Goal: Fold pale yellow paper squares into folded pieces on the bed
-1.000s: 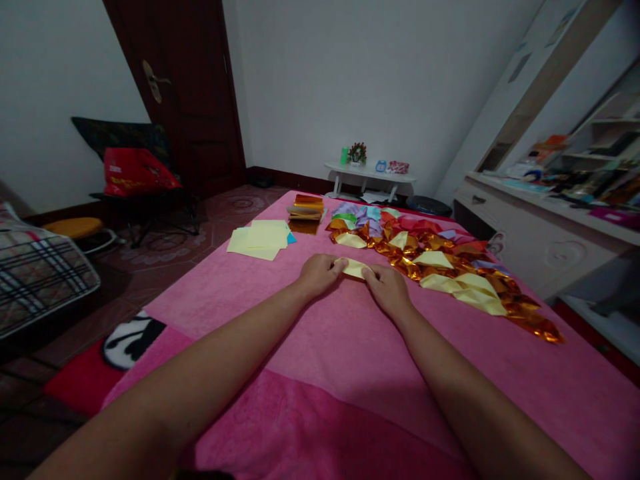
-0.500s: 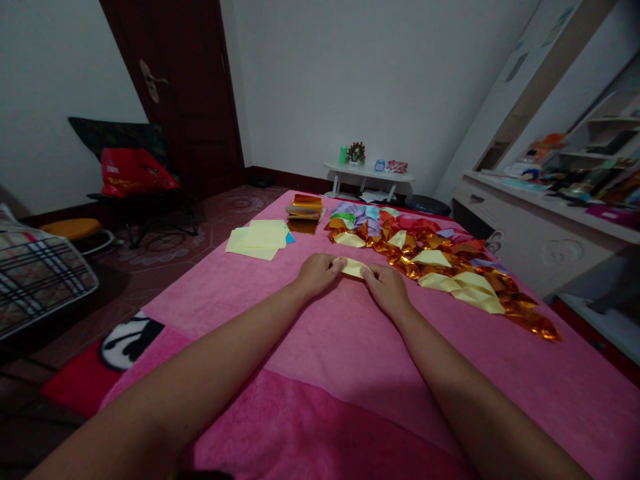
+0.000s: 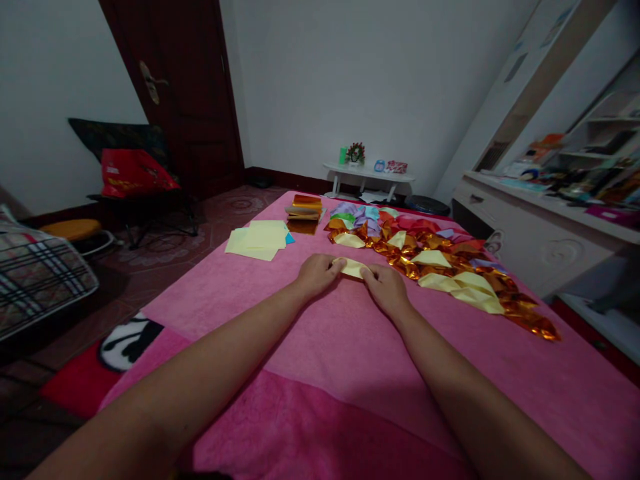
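A folded piece of pale yellow paper [image 3: 353, 268] with a darker lower edge is stretched between my two hands, low over the pink cloth [image 3: 320, 333]. My left hand [image 3: 319, 275] pinches its left end, thumb on top. Its right end is gripped by my right hand [image 3: 386, 285], thumb also on top. The undersides of the fingers are hidden. To the left lie loose pale yellow sheets [image 3: 257, 239] with a bit of blue showing. Beyond them is a stack of gold and orange foil sheets [image 3: 304, 213]. Many folded paper and foil pieces [image 3: 433, 259] spread to the right.
A cabinet [image 3: 525, 227] with cluttered items borders the right side. Against the back wall stands a small white table [image 3: 370, 172] with a plant [image 3: 356, 153]. A red bag [image 3: 134, 173] rests on a folding chair at the left, near a dark door [image 3: 185, 87].
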A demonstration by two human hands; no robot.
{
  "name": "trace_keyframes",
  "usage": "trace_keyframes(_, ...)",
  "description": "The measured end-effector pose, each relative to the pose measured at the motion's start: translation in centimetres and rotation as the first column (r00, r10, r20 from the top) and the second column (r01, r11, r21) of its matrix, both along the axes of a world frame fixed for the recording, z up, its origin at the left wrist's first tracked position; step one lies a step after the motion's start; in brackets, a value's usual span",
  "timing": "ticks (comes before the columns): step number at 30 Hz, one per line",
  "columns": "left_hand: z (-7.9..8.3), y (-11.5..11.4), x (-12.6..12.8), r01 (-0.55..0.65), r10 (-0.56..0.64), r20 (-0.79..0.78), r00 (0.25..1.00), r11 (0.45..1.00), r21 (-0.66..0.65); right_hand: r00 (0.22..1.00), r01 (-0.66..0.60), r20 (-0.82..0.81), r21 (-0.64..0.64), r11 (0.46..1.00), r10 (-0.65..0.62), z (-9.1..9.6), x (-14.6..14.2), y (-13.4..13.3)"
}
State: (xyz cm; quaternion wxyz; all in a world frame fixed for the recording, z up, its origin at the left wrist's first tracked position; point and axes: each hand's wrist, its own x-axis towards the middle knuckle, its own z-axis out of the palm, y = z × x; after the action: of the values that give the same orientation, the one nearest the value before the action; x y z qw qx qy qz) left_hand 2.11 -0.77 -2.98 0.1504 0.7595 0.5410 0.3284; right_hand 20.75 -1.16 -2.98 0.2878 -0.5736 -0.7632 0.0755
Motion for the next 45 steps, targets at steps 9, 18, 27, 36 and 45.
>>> trace_keyframes(9,-0.2,0.1,0.0,-0.002,0.002,-0.006,1.000,1.000,0.000,1.000,-0.001,-0.018,0.010,1.000,0.001,-0.1,0.0,0.0)
trace_keyframes(18,-0.3,0.1,0.0,-0.015,0.015,-0.014,1.000,1.000,-0.014,0.998,-0.013,-0.056,0.025,1.000,0.014,0.1,0.0,-0.1)
trace_keyframes(27,-0.1,-0.1,0.1,-0.048,0.048,-0.071,0.996,0.999,0.004,0.996,-0.007,-0.087,0.053,0.999,0.012,-0.1,0.0,-0.1)
trace_keyframes(36,0.2,-0.8,0.6,-0.217,0.225,-0.186,0.957,0.974,0.062,0.999,0.001,-0.039,0.090,0.996,0.002,0.0,-0.4,-0.3)
trace_keyframes(45,0.5,-0.9,0.6,-0.196,0.200,-0.269,0.942,0.980,0.042,0.999,0.033,0.034,0.092,0.995,-0.036,0.2,-0.4,-0.5)
